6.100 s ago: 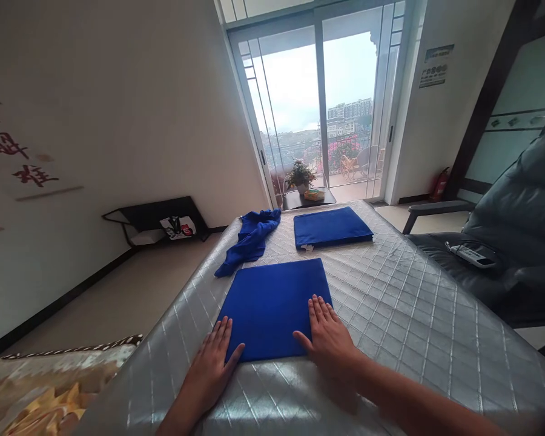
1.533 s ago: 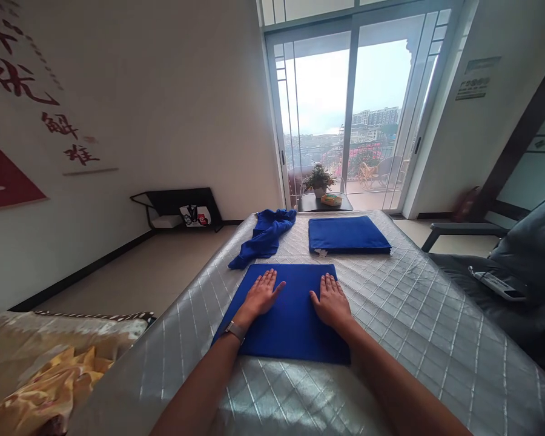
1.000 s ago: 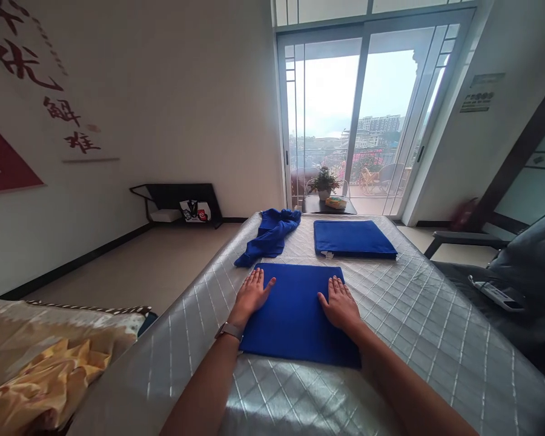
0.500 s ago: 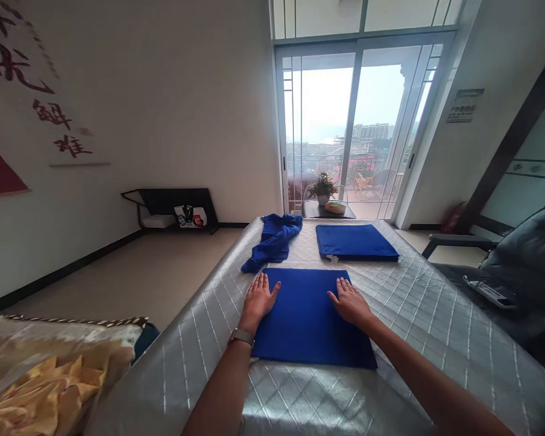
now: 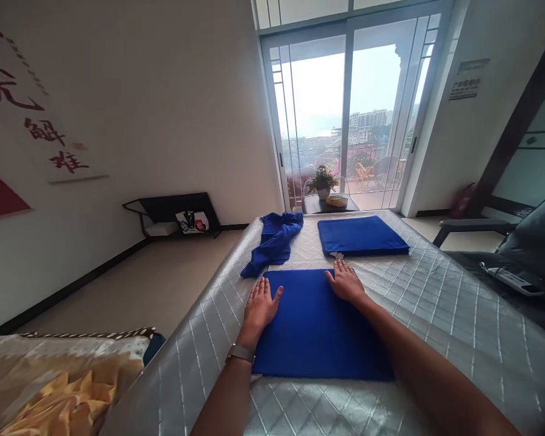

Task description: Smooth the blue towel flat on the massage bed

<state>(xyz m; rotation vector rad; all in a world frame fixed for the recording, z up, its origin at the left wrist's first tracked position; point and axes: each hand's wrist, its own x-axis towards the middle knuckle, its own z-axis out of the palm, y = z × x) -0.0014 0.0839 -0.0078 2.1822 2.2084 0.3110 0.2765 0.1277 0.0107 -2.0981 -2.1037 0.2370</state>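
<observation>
A flat blue cloth piece (image 5: 318, 333), roughly square, lies on the silver quilted mattress (image 5: 200, 369) in front of me. My left hand (image 5: 261, 306) rests flat along its left edge, fingers stretched out and thumb apart. On its far right corner lies my right hand (image 5: 346, 281), also flat with the fingers extended. Beyond it, to the right, is a neat stack of folded blue cloth (image 5: 363, 235) with a small white tag at its near corner. A crumpled blue cloth (image 5: 275, 239) lies at the far left.
A stool (image 5: 309, 204) with a potted plant (image 5: 323, 181) stands beyond the mattress, before the sliding glass door (image 5: 348, 109). At the right is a black armchair (image 5: 518, 254); yellow cloth (image 5: 68, 402) lies at the lower left. A black bench (image 5: 172, 209) stands by the left wall.
My right hand has slid a little forward to the far right corner of the blue cloth. My left hand stays at the left edge. The camera view has tilted slightly.
</observation>
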